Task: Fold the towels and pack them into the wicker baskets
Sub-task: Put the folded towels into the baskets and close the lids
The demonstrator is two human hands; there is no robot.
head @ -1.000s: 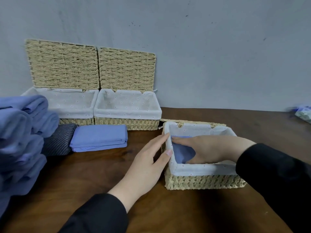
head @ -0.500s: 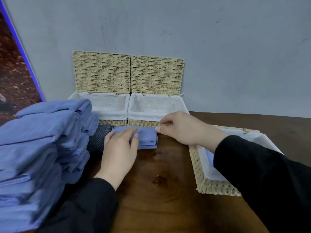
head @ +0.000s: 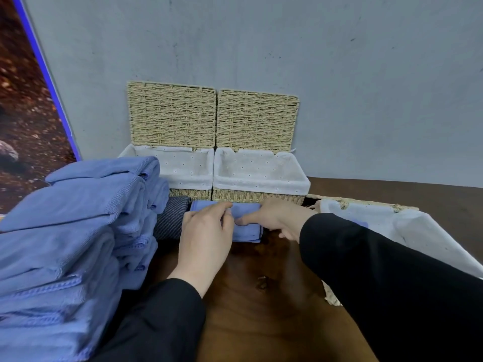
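A folded blue towel (head: 245, 231) lies on the brown table in front of two lined wicker baskets. My left hand (head: 206, 231) lies on its left part, thumb and fingers pinching the top layer. My right hand (head: 274, 218) grips its right end. A third lined wicker basket (head: 431, 239) stands at the right, mostly hidden by my right sleeve; a patch of a blue towel inside (head: 362, 223) shows. A tall stack of blue towels (head: 70, 244) fills the left.
The left back basket (head: 193, 173) and right back basket (head: 261, 176) stand open against the grey wall, lids upright. A dark grey striped cloth (head: 171, 220) lies between the stack and the folded towel. Bare table (head: 261, 296) lies near me.
Both hands left the right basket and went to the folded blue towel. Since half a second ago they have closed in on it, fingers now pinching the cloth.
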